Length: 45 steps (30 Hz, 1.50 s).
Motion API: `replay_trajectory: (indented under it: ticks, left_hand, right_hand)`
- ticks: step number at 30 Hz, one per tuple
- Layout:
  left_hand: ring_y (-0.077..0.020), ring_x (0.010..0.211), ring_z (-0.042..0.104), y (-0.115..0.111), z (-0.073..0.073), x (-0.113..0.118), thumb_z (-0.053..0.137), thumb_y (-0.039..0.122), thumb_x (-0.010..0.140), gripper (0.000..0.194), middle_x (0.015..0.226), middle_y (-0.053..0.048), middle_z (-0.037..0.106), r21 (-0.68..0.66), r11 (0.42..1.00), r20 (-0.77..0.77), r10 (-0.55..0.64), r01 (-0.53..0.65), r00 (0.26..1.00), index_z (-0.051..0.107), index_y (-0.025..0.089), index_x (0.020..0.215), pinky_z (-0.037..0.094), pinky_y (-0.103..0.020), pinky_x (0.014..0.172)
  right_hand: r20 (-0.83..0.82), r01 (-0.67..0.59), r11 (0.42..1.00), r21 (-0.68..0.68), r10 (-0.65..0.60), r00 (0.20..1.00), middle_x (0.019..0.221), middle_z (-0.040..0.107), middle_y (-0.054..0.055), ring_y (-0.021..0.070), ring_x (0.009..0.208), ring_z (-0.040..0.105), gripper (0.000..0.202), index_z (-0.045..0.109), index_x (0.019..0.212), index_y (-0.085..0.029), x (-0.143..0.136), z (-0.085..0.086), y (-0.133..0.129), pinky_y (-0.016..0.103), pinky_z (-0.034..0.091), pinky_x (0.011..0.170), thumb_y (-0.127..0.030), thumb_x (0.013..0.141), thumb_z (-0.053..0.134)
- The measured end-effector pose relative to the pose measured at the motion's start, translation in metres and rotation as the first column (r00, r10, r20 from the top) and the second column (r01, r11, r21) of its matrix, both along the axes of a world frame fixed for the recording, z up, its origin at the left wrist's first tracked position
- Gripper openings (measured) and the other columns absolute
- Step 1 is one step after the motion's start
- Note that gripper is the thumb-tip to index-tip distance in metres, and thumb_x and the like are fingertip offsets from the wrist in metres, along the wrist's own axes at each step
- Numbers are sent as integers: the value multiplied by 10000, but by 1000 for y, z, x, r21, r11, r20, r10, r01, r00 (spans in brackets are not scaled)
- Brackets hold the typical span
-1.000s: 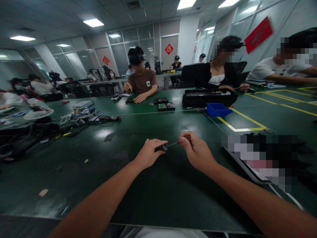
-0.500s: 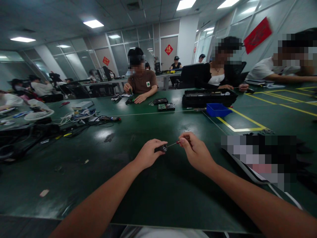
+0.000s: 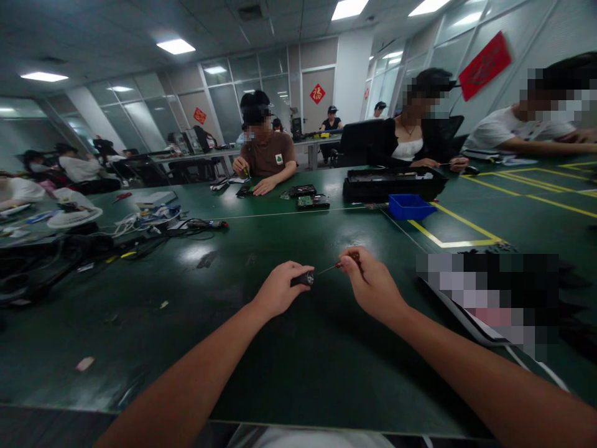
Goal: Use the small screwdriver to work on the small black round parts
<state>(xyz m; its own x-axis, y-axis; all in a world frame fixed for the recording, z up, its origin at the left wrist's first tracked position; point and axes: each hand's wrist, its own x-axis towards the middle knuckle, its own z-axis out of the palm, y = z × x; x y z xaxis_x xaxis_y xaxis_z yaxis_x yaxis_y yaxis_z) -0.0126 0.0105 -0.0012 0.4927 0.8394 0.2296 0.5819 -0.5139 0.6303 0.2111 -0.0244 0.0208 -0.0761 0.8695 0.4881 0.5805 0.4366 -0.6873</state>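
My left hand [image 3: 280,287] is closed round a small black cylindrical part [image 3: 303,279], whose round end faces right. Its far end is hidden in the palm. In my right hand [image 3: 370,280] is a screwdriver [image 3: 338,266] with a reddish-brown handle and a thin metal shaft. The shaft points left toward the cylinder's open face, and a small gap seems to lie between tip and face. Both hands are over the green tabletop [image 3: 289,367], in front of my body.
Cables [image 3: 135,249] lie in a tangle on the left. A blue bin [image 3: 410,207] stands before a long black housing [image 3: 394,185]. Circuit-board units [image 3: 313,201] lie mid-table. A person in a brown shirt [image 3: 273,155] works opposite; others sit at right. A blurred-out item [image 3: 489,305] lies right.
My right hand has shifted slightly right, drawing the screwdriver tip a little away from the black cylinder. My left hand stays in place.
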Motion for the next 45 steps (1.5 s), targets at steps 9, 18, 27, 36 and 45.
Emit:
replay_trajectory:
  ticks: [9, 18, 27, 36, 45]
  left_hand:
    - [-215, 1120, 559, -1, 0, 2, 716, 142, 839, 447, 1165, -37, 626, 23, 1000, -29, -11, 12, 1000, 645, 290, 1255, 422, -380, 1004]
    - [-211, 1113, 577, -1, -1, 1, 678, 179, 865, 401, 1173, -46, 626, 3, 1000, 0, 4, -4, 1000, 643, 277, 1253, 444, -378, 1018]
    - [-234, 1100, 589, -1, 5, 0, 653, 191, 865, 364, 1186, -66, 631, -54, 986, 88, 164, -159, 983, 580, 219, 1220, 459, -400, 1011]
    - [-223, 1016, 592, -14, 13, 4, 677, 274, 843, 349, 1130, -46, 621, -49, 996, -42, 73, -75, 996, 571, 232, 1173, 482, -356, 882]
    - [-211, 999, 602, -18, 9, 11, 629, 344, 911, 285, 1120, -38, 617, 3, 990, -281, -132, 139, 951, 633, 269, 1185, 477, -330, 840]
  right_hand:
    - [30, -61, 998, -33, 62, 998, 816, 661, 40, 190, 734, 640, 177, 545, 973, -209, -2, 5, -3, 304, 471, 657, -320, 995, 408]
    - [161, -14, 1000, 10, 12, 987, 849, 669, 62, 220, 766, 647, 133, 534, 974, -211, -2, 6, -2, 336, 458, 683, -282, 980, 422]
    - [97, 31, 999, 28, -33, 995, 881, 687, 62, 217, 781, 658, 170, 554, 994, -214, 1, 4, -1, 329, 465, 684, -323, 995, 423]
    - [72, 35, 999, 19, -36, 997, 858, 685, 50, 201, 748, 649, 175, 564, 998, -209, 3, 3, 0, 312, 463, 658, -323, 995, 431]
    - [65, 30, 999, 33, -32, 997, 861, 688, 49, 208, 780, 664, 158, 554, 988, -219, 3, 4, 0, 326, 475, 695, -315, 995, 428]
